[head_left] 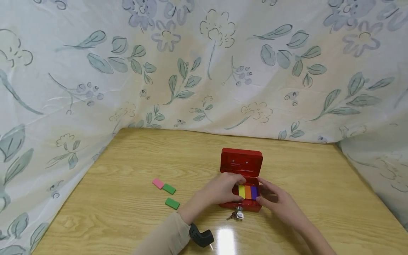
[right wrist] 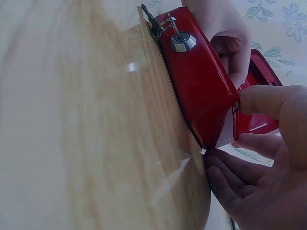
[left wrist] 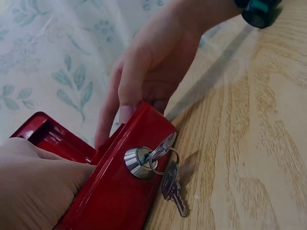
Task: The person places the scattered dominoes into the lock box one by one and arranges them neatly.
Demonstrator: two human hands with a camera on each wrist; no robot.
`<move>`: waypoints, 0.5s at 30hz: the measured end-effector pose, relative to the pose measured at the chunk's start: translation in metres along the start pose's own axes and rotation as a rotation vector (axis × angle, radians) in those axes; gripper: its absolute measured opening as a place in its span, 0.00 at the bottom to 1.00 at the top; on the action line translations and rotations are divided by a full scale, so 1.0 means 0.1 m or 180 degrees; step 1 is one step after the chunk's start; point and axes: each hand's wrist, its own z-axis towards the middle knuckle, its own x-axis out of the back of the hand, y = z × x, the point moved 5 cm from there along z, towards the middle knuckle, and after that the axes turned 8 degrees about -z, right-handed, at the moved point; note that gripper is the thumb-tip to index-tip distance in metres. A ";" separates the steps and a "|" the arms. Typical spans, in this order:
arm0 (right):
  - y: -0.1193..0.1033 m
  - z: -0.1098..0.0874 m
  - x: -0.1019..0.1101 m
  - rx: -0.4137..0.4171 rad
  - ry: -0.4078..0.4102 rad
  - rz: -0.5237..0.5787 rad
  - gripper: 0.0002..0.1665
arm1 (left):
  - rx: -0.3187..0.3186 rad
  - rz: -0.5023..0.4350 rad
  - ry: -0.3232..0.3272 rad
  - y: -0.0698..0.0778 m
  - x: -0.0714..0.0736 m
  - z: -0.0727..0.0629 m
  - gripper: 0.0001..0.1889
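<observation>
A small red cash box stands with its lid raised. Inside lie yellow, orange and purple tiles in a row. My left hand reaches into the box's left part, its thumb and a finger bent near the front and back ends of the yellow tile. What lies under that palm is hidden. At the other end, my right hand grips the box across its right wall, thumb at the front corner. Keys hang from the front lock.
On the wooden table left of the box lie a pink tile and two green tiles, the nearer green tile apart from the others. A floral cloth hangs behind and along the sides. A black wrist device sits at the left cuff.
</observation>
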 end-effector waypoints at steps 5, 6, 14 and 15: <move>0.02 -0.02 -0.02 -0.0023 0.0001 0.0003 0.39 | -0.0091 0.0060 -0.0066 0.00 -0.01 -0.02 0.25; 0.02 -0.02 -0.03 -0.0030 -0.0002 -0.0001 0.39 | -0.0110 0.0056 -0.0084 -0.01 -0.02 -0.02 0.25; 0.01 -0.03 -0.03 -0.0016 -0.0015 -0.0030 0.39 | -0.0191 0.0007 -0.0070 -0.02 -0.01 -0.03 0.22; 0.01 -0.03 -0.03 -0.0011 -0.0011 -0.0030 0.39 | -0.0188 0.0022 -0.0065 -0.01 -0.01 -0.03 0.22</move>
